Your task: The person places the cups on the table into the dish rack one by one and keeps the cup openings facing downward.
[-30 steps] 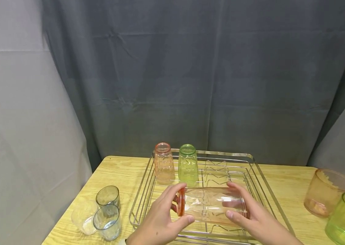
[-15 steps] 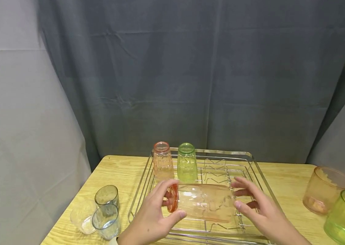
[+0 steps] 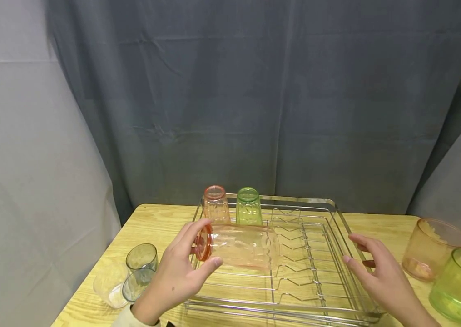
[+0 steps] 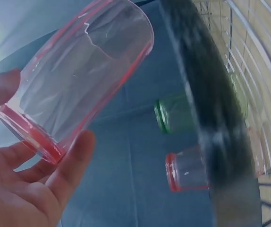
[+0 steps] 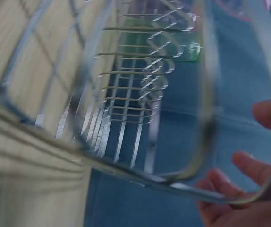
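My left hand point(image 3: 181, 263) grips an orange-tinted glass point(image 3: 242, 245) by its thick base, the glass lying sideways above the left part of a wire dish rack point(image 3: 295, 313). In the left wrist view, thumb and fingers pinch the red-rimmed base of the glass point(image 4: 83, 71), its mouth pointing away from the palm. Off the rack's right side, my right hand point(image 3: 385, 277) holds nothing, its fingers spread and apart. Upside down at the rack's back left stand an orange glass point(image 3: 216, 206) and a green glass point(image 3: 249, 209), partly hidden by the held glass.
On the table's left are a grey glass point(image 3: 142, 258), a bluish glass point(image 3: 135, 286) and a clear glass point(image 3: 111, 286). To the right stand an orange container point(image 3: 430, 250) and a green container point(image 3: 459, 286). A dark curtain point(image 3: 197, 113) hangs behind the wooden table point(image 3: 156, 222).
The right hand has let go of the orange glass and drawn away to the right. My left hand has carried the glass leftward and slightly back, over the rack's left half.
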`<action>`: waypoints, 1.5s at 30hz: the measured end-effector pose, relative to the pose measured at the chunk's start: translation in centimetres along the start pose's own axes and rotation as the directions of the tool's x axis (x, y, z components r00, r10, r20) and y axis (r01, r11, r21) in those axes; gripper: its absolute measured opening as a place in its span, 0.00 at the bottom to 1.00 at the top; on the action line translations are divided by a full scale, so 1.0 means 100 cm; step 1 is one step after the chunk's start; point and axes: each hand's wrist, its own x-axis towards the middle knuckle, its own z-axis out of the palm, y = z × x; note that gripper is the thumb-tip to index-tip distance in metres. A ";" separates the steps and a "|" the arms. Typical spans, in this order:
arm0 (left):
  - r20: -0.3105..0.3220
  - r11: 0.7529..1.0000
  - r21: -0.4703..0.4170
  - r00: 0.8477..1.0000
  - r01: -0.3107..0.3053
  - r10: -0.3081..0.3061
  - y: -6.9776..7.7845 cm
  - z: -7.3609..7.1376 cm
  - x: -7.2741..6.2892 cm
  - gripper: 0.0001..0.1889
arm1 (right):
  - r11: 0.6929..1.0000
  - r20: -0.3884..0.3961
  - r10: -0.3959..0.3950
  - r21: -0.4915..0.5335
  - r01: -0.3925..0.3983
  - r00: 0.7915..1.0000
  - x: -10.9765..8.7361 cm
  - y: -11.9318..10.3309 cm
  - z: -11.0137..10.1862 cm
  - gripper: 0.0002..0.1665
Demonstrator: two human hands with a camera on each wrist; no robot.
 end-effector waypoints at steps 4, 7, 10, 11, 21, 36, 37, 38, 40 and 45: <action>-0.032 1.000 -0.001 0.999 -0.020 0.020 -0.004 -0.006 0.000 0.37 | 0.998 -0.032 0.003 -0.069 -0.005 0.999 -0.001 0.011 0.003 0.30; -0.042 1.000 -0.013 0.999 -0.021 0.020 -0.006 -0.010 0.000 0.37 | 0.996 -0.004 0.043 -0.073 -0.043 0.999 0.000 0.018 0.004 0.33; -0.053 1.000 -0.004 0.998 -0.018 0.017 -0.009 -0.014 0.000 0.37 | 0.991 0.115 0.126 -0.059 -0.120 0.985 0.003 0.024 0.004 0.39; -0.058 1.000 0.001 0.998 -0.018 0.018 -0.009 -0.015 0.000 0.37 | 0.988 0.164 0.153 -0.054 -0.146 0.974 0.004 0.025 0.004 0.42; -0.071 1.000 0.018 0.997 0.012 -0.010 -0.017 -0.022 0.000 0.38 | 0.960 0.366 0.275 -0.062 -0.272 0.889 0.011 0.025 0.006 0.49; -0.095 0.987 0.158 0.995 0.022 -0.007 -0.018 -0.025 0.008 0.36 | 0.946 0.388 0.318 -0.073 -0.315 0.865 0.011 0.028 0.004 0.52; -0.095 0.986 0.168 0.995 0.023 -0.007 -0.017 -0.026 0.009 0.35 | 0.947 0.388 0.316 -0.074 -0.312 0.866 0.012 0.028 0.004 0.52; -0.098 0.983 0.181 0.995 0.024 -0.007 -0.016 -0.026 0.011 0.35 | 0.947 0.388 0.315 -0.075 -0.311 0.866 0.012 0.027 0.004 0.51; -0.098 0.977 0.211 0.995 0.026 -0.005 -0.015 -0.027 0.014 0.34 | 0.949 0.388 0.313 -0.079 -0.307 0.867 0.012 0.027 0.004 0.51; -0.058 0.962 0.268 0.998 0.044 -0.030 -0.010 -0.030 0.022 0.34 | 0.948 0.381 0.315 -0.080 -0.309 0.869 0.011 0.025 0.005 0.50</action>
